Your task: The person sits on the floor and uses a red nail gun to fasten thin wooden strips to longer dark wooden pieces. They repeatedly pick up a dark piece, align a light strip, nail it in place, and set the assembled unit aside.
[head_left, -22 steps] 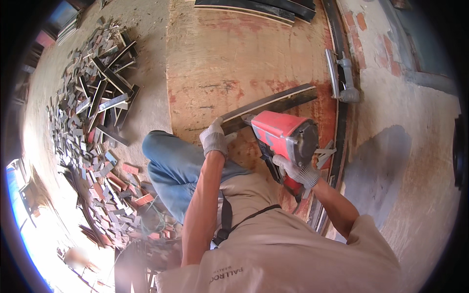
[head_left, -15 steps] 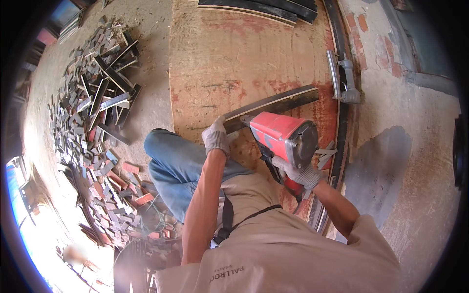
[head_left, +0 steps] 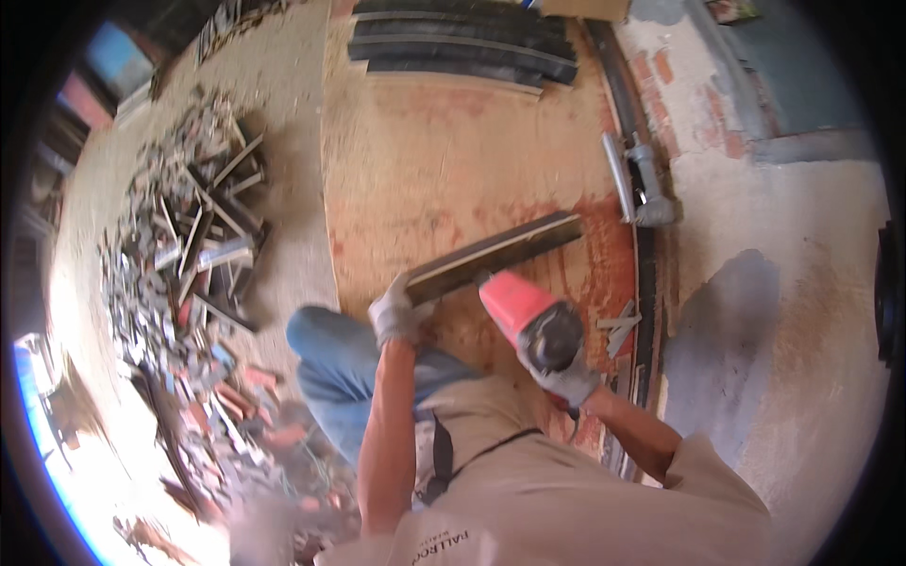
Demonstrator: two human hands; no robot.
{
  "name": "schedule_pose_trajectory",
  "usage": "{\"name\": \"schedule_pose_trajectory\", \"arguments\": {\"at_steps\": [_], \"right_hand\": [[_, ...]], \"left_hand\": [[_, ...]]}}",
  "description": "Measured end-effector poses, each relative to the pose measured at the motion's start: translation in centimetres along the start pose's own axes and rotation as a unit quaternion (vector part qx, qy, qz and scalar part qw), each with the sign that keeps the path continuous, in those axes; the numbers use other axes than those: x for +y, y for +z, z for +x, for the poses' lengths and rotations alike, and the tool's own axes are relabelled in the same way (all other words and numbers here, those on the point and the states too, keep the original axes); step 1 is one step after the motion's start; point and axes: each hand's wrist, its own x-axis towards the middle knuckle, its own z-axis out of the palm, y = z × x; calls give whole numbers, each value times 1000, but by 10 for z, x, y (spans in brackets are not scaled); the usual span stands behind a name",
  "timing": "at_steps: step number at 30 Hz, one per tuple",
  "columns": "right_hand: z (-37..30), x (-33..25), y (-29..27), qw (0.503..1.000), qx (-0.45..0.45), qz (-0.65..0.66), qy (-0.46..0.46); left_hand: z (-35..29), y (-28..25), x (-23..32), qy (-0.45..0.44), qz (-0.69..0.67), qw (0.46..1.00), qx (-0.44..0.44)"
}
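Note:
My left hand (head_left: 398, 313), in a white glove, grips the near end of a long dark metal bar (head_left: 495, 256) that lies slanted on a wooden board (head_left: 453, 160). My right hand (head_left: 569, 385), also gloved, holds a red power tool (head_left: 528, 318) by its rear. The tool's front end points at the bar just right of my left hand. My bent knee in blue jeans (head_left: 330, 354) is beside the board's near left edge.
A heap of metal scrap and offcuts (head_left: 189, 274) lies on the floor to the left. Several long dark bars (head_left: 462, 47) lie at the board's far end. A grey clamp-like tool (head_left: 637, 184) and a dark rail (head_left: 646, 283) run along the board's right side.
The view has tilted and shifted. The red tool has turned more end-on to the camera. My left hand stays on the bar's near end.

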Motion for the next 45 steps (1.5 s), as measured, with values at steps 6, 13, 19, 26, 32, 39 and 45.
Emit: {"name": "schedule_pose_trajectory", "arguments": {"at_steps": [6,13,19,26,32,39,45], "right_hand": [[17,-17,22,973,15,-58,223],[22,-10,67,965,61,-119,227],[118,30,14,994,49,-40,90],[388,158,-71,948,181,-260,5],[463,198,-69,931,121,-337,66],[441,150,-68,966,-11,-219,137],[375,158,-54,975,17,-216,53]], "left_hand": [[7,-112,-79,12,-136,973,185],[31,-119,-51,-143,-591,772,186],[31,-1,7,115,229,962,94],[27,4,20,124,260,957,45],[37,19,24,105,245,962,62],[32,8,16,90,246,962,70],[33,15,30,113,228,966,42]]}}
